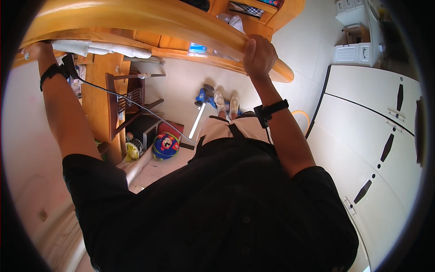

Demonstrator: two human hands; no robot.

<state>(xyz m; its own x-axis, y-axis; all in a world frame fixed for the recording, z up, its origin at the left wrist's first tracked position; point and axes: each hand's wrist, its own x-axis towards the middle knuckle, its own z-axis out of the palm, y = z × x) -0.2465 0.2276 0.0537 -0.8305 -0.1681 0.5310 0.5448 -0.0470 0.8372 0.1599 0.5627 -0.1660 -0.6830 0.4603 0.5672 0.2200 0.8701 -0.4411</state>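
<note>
A long, smooth wooden beam (pixel 149 18) in yellow-brown crosses the top of the head view, bowed by the lens. Near its right end my right hand (pixel 260 56) is closed over the edge, thumb on the upper side. My left hand (pixel 38 51) is at the beam's far left end with its fingers curled in. A small whitish spot shows at those fingers, and what they grip is too unclear to name. Folded white cloth (pixel 99 48) lies on the wooden ledge beside that hand. Both wrists wear black bands.
Beneath the beam are wooden shelves with a blue-and-white package (pixel 198 49). A dark wooden chair (pixel 131 102), a blue patterned ball-shaped item (pixel 166 145) and a blue-wheeled object with a white bar (pixel 197 120) stand below. White cabinet doors (pixel 362 136) line the right. A grey cable (pixel 136 104) hangs across.
</note>
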